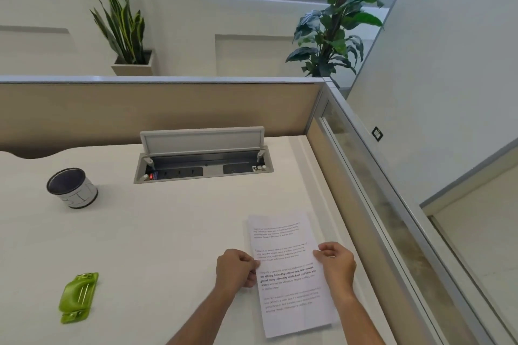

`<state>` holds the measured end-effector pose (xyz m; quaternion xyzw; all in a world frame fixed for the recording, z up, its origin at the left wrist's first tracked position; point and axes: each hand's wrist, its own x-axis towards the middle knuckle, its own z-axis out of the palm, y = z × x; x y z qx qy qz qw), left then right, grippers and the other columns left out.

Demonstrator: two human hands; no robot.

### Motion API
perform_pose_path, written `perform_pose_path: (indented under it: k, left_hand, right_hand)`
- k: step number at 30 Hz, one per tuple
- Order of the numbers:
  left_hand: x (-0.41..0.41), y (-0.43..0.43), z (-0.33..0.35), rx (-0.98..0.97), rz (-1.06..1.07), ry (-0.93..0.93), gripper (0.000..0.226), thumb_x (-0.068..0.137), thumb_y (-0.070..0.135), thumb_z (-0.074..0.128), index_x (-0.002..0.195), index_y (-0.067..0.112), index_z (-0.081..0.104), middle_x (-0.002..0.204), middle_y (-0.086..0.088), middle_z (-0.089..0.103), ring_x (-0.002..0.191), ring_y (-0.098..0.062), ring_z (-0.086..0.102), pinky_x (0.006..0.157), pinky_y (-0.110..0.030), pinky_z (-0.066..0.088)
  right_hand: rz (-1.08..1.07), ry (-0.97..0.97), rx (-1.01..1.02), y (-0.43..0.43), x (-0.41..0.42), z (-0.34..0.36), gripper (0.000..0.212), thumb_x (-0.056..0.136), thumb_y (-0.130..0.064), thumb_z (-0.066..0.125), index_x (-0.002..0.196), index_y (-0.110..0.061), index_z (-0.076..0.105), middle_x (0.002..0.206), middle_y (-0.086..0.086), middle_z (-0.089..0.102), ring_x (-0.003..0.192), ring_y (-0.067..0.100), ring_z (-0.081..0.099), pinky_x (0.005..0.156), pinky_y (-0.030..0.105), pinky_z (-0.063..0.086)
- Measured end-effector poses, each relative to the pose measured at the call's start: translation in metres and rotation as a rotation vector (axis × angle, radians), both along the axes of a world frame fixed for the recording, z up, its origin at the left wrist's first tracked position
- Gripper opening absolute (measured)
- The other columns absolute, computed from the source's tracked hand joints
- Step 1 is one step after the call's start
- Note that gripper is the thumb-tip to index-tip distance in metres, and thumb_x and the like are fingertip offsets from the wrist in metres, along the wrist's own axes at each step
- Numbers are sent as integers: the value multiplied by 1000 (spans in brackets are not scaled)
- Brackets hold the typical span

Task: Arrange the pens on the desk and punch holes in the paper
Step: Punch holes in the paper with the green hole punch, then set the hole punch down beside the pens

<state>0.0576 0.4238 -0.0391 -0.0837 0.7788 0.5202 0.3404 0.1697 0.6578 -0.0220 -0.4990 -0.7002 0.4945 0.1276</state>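
Hands square up the paper on our worktop.
We pinch its edges, left hand (235,267) and right hand (335,262), steadying paper (288,274) for the punch (78,297).

We see a desk (168,232) with paper (288,288) lying near its right edge, a hand (236,270) at each side (337,265). Far left of the paper lies a hole punch (78,297); behind that stands a cup (71,187). A socket box (203,169) sits at the back.
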Motion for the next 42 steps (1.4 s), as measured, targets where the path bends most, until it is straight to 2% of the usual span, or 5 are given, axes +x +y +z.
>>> perform_pose_path:
  k: [4,12,28,38,42]
  left_hand:
    - [-3,5,-5,-42,-29,15,17,91,6,85,86,-8,78,71,-17,82,68,-40,82,65,-46,71]
    - [-5,6,-9,-123,-26,71,16,89,9,86,81,-2,78,65,-10,81,50,-17,75,57,-39,69]
    - [-3,-4,1,-226,-122,139,23,88,18,87,78,4,72,66,-8,80,62,-29,82,67,-49,71]
    - [1,-79,5,-188,34,156,14,91,1,72,77,4,71,54,9,75,42,-14,67,53,-41,66]
    - [5,-130,14,-173,67,178,15,88,5,79,75,4,71,56,4,76,52,-27,76,53,-43,67]
  right_hand:
    - [-19,-26,-1,5,-3,-7,19,82,1,88,77,-13,76,74,9,76,69,21,68,63,28,50]
    - [-25,-97,25,2,-3,-24,21,80,2,89,75,-11,73,70,14,74,63,21,65,62,27,50]
    - [8,-179,126,-14,-3,-12,22,80,-2,91,78,-10,71,73,6,73,72,26,72,70,34,58]
    - [212,7,213,-120,-8,-8,27,80,-1,89,73,-20,71,78,-5,73,72,10,70,66,16,51]
    - [325,44,205,-185,-16,-8,33,77,-1,90,70,-26,68,76,-9,72,70,8,66,64,14,50]
